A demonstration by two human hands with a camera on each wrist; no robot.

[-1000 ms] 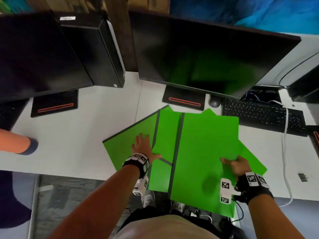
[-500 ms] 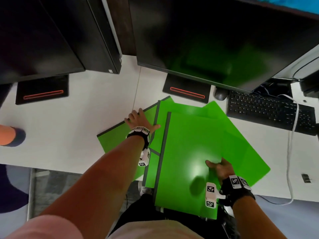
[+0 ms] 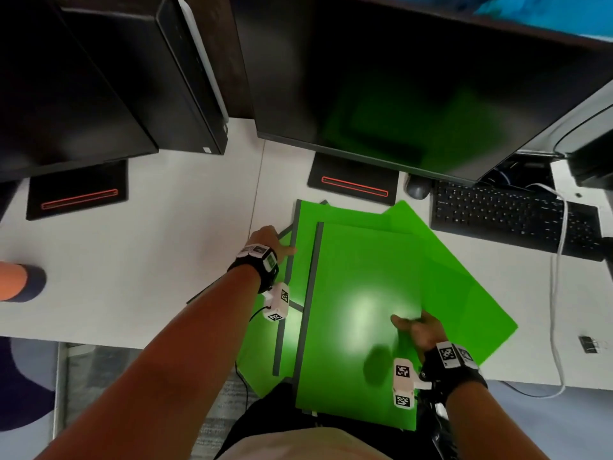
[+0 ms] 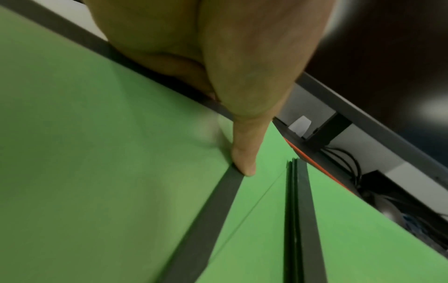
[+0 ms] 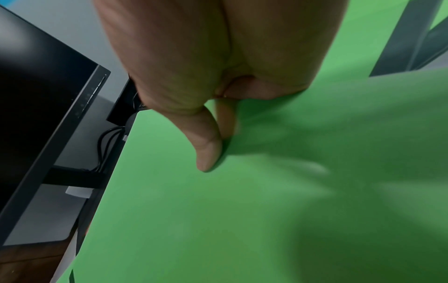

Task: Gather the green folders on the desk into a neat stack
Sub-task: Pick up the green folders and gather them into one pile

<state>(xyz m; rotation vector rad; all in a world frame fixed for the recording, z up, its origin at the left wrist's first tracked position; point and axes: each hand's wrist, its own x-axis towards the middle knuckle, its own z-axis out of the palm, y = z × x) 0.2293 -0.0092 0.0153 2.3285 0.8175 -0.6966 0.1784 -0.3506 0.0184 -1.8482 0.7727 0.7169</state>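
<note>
Several green folders with grey spines lie overlapped on the white desk (image 3: 159, 260). The top folder (image 3: 358, 293) hangs over the desk's front edge. My right hand (image 3: 414, 327) grips its right edge with the thumb (image 5: 208, 157) flat on top. Under it lie a second folder (image 3: 341, 215) and a skewed folder (image 3: 464, 293) that sticks out to the right. Mostly covered, the leftmost folder (image 3: 262, 346) passes under my left arm. My left hand (image 3: 273, 242) holds its far left edge, fingers curled over the spine and thumb (image 4: 244, 162) pressed on a grey spine.
A large monitor (image 3: 414, 78) stands close behind the folders, its base (image 3: 353, 184) nearly touching them. A keyboard (image 3: 507, 214), mouse (image 3: 418, 189) and white cable (image 3: 557, 293) lie at the right, with a binder clip (image 3: 588, 343). A second monitor (image 3: 66, 94) stands at the left.
The top folder has slid left and away, over the others. The leftmost folder has swung in under the pile. My left hand has moved from that folder's face to its far edge.
</note>
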